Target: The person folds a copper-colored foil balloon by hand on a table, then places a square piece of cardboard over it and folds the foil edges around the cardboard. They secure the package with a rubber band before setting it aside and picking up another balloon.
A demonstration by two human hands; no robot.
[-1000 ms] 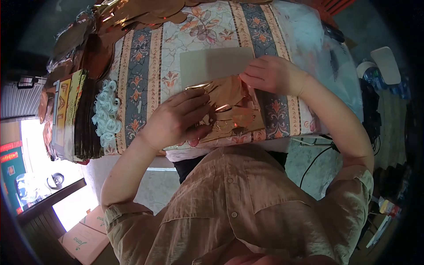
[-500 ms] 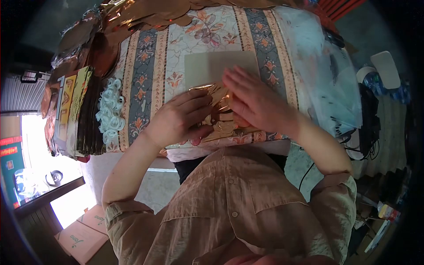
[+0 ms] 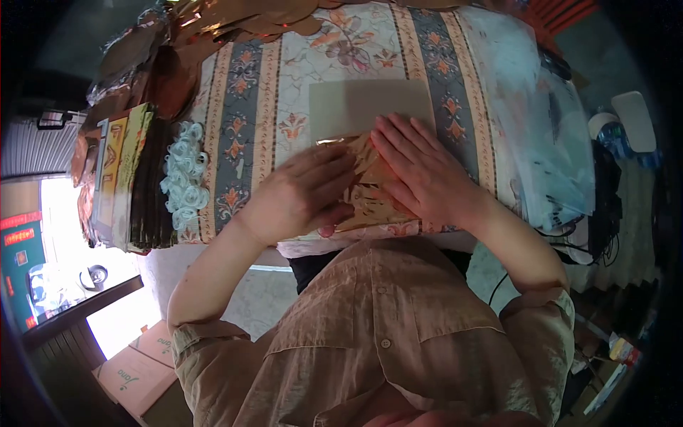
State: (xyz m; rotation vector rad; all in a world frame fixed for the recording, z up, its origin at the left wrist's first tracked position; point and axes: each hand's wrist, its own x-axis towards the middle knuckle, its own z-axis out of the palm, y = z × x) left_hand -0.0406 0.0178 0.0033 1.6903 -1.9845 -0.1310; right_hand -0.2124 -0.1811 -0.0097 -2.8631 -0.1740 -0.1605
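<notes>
Shiny gold foil sheet (image 3: pixel 373 203) lies at the near edge of the table, partly over a plain grey-beige board (image 3: pixel 363 107). My left hand (image 3: pixel 299 192) rests over the foil's left side, its fingers curled and thumb low; whether it pinches the foil is hidden. Flat on the foil's right side and the board's right part lies my right hand (image 3: pixel 427 171), with its fingers stretched out. Between my hands the foil looks creased and catches light.
White curled rosettes (image 3: pixel 186 174) and a stack of yellow and dark sheets (image 3: pixel 131 171) stand at the left. Copper-coloured foil pieces (image 3: pixel 267 14) line the far edge. Clear plastic bags (image 3: pixel 530 128) cover the table's right side.
The whole view has shifted slightly. My right hand lies flatter with its fingers more spread, and more foil shows between my hands.
</notes>
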